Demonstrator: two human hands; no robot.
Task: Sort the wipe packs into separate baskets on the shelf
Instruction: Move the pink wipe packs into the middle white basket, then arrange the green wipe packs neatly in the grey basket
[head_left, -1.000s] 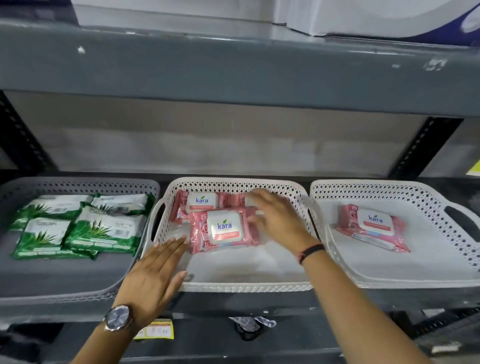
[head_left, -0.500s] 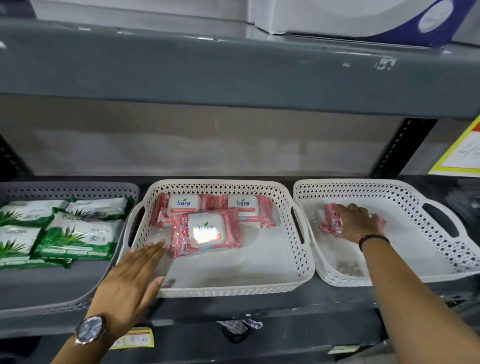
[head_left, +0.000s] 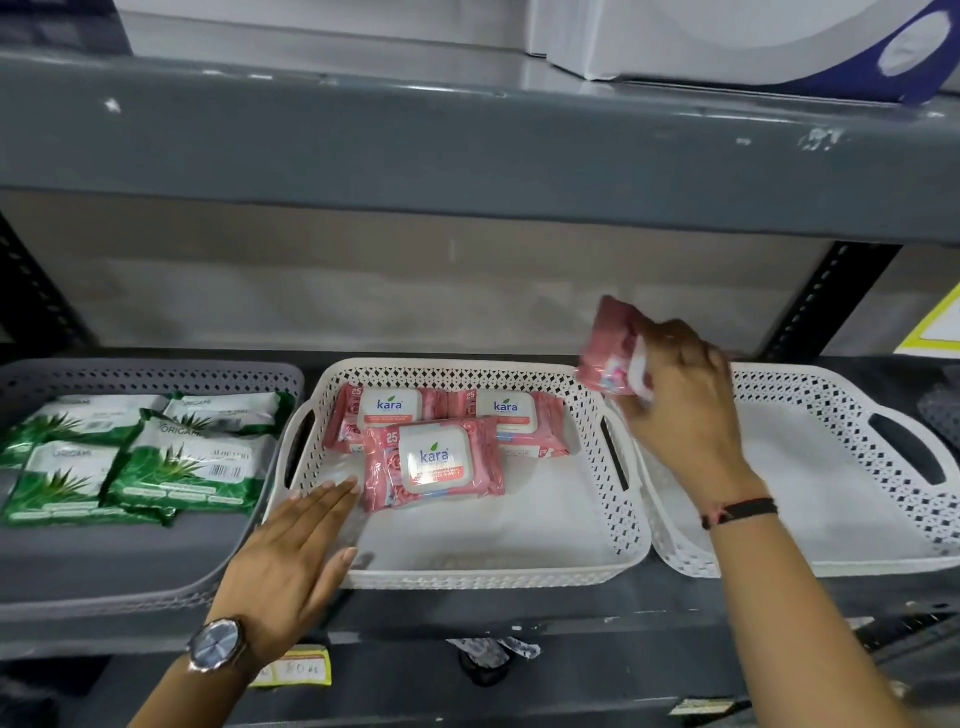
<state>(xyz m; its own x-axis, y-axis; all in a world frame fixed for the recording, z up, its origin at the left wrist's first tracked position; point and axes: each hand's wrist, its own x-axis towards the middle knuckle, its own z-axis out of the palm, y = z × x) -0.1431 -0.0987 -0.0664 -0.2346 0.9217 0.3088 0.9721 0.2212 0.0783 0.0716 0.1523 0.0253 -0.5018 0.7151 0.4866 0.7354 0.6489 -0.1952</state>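
Note:
My right hand (head_left: 685, 410) grips a pink wipe pack (head_left: 608, 348), tilted on edge in the air above the gap between the middle white basket (head_left: 618, 499) and the right white basket (head_left: 841, 551). Three pink Kara packs (head_left: 434, 462) lie in the back half of the middle basket. The right basket holds nothing visible. Several green aloe packs (head_left: 140, 457) fill the grey basket (head_left: 130, 582) on the left. My left hand (head_left: 296, 551) lies flat and open on the front left corner of the middle basket, fingertips near the front pink pack.
The grey upper shelf (head_left: 467, 150) hangs low over the baskets, with a white and blue box (head_left: 727, 41) on it. A black perforated upright (head_left: 826, 306) stands behind the right basket. A yellow price label (head_left: 298, 670) sticks to the shelf's front edge.
My right hand has lifted the pink pack out of the right basket and carried it up and to the left. My left hand has stayed on the middle basket's corner.

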